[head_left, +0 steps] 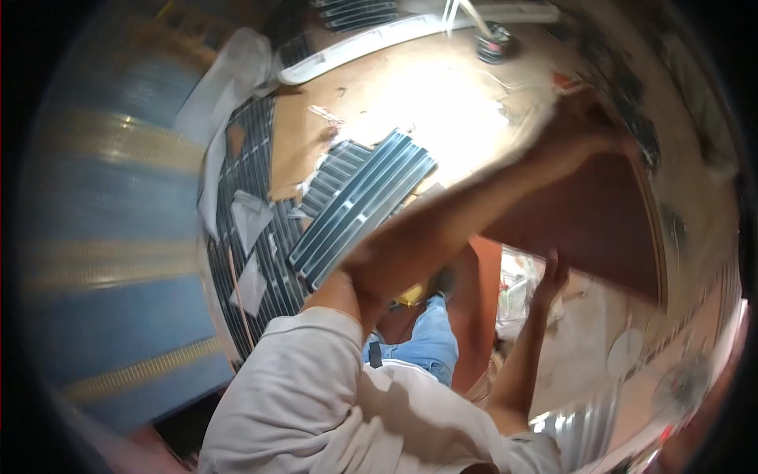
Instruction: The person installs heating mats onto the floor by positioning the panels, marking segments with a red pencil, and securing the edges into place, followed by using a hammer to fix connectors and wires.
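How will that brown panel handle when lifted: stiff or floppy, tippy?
Likely stiff: the brown panel shows no obvious sag. Probably awkward more than fragile, being broad with a thin edge. It may swing or tip if one side loses support; the left hand is at its upper end, the right hand at its lower edge.

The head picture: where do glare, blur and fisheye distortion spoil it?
Head view: glare washes out the floor beyond the metal channels; the left hand, at the brown panel, is smeared; the long white strip looks bowed near the top rim.
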### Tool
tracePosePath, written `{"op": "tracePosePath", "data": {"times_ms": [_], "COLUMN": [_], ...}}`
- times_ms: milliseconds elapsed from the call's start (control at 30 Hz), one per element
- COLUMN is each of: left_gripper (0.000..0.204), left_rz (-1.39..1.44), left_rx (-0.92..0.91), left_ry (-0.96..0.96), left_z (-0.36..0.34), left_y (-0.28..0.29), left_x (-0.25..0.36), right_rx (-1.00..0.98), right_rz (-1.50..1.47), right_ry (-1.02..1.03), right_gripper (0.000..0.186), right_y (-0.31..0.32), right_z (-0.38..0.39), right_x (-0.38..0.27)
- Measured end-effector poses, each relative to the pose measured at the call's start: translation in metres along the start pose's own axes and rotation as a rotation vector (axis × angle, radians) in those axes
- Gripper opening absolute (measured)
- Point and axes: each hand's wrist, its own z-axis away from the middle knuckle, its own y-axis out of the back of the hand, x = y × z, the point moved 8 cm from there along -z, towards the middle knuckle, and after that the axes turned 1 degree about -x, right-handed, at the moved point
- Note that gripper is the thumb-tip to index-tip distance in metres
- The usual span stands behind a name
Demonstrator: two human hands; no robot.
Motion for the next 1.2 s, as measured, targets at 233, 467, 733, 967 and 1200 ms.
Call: {"op": "tracePosePath", "data": {"times_ms": [233,467,733,967,1200], "left_gripper": [0.041,0.018,0.037,0.039,0.048], "left_rz": [-0.182,-0.054,-0.015,-0.322,-0.208], "left_rx": [0.078,0.044,0.196,1.006,1.769], "left_ry": [-0.155,-0.425,-0.699,-0.108,0.37], "left_z": [0.043,0.126,0.442,0.895,1.249], "left_y": [0.011,0.057,0.256,0.354,0.298], "left_x": [0.114,0.272,0.435,0.442,0.364], "right_rx": [0.125,-0.212,-0.398,-0.738,-1.134], "right_rz": [-0.435,-0.698,-0.772,-0.39,-0.477], "right_ry": [-0.575,-0.556,-0.424,-0.009,-0.849], "right_gripper": [0.043,0.043,0.043,0.023,0.021], "right_y": [0.013,-0.133,-0.197,-0.258,-0.406], "right_z": [0.061,0.055,0.143,0.28,0.505], "right_x": [0.149,0.093,0.049,0.051,0.039]}}
